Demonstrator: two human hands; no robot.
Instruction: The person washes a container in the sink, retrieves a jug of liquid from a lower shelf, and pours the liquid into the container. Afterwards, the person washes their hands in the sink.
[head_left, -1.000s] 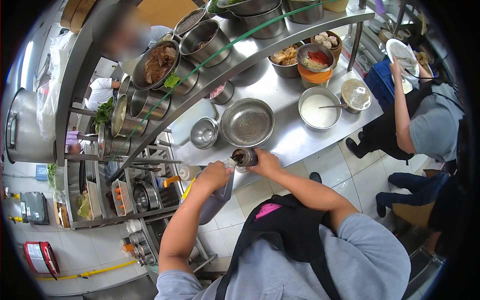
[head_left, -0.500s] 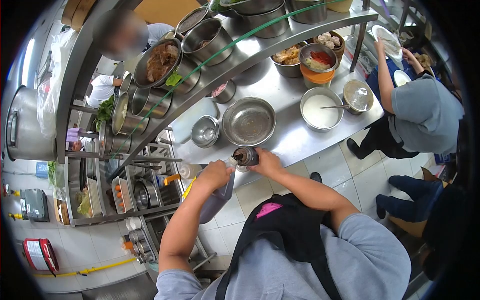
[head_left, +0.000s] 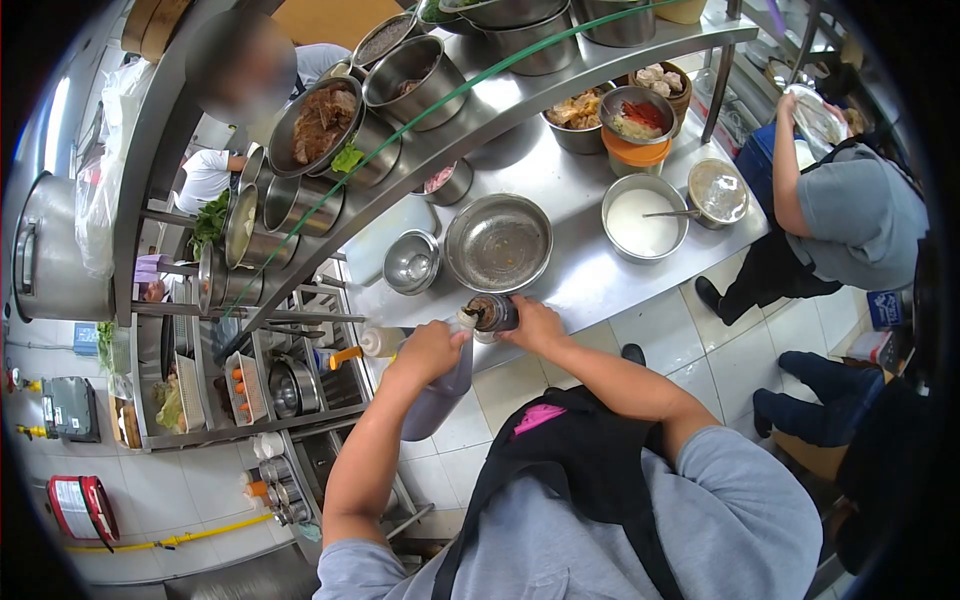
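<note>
My left hand [head_left: 427, 357] is closed on the handle of a large plastic jug [head_left: 440, 405] of dark liquid, held tilted at the table's front edge. The jug's white mouth meets the rim of a small clear jar [head_left: 494, 314], where dark liquid shows at the opening. Wrapped around the jar's right side is my right hand [head_left: 537, 326]. Just beyond both hands sits a wide, shallow metal pan [head_left: 498, 243], with a smaller metal bowl [head_left: 411, 262] to its left. Close to the left hand stands a squeeze bottle [head_left: 382, 341] of pale contents.
To the right on the steel table [head_left: 570, 275] are a pot of white liquid [head_left: 642, 222] with a ladle and a covered tub [head_left: 718, 193]. A raised shelf [head_left: 500, 100] carries several food containers. A co-worker [head_left: 850, 215] stands at the right, handling a plastic-covered item.
The jug has turned and its body has swung slightly right, so its yellow label no longer shows. My right hand and jar stay nearly still. The co-worker has lowered and moved the item they hold.
</note>
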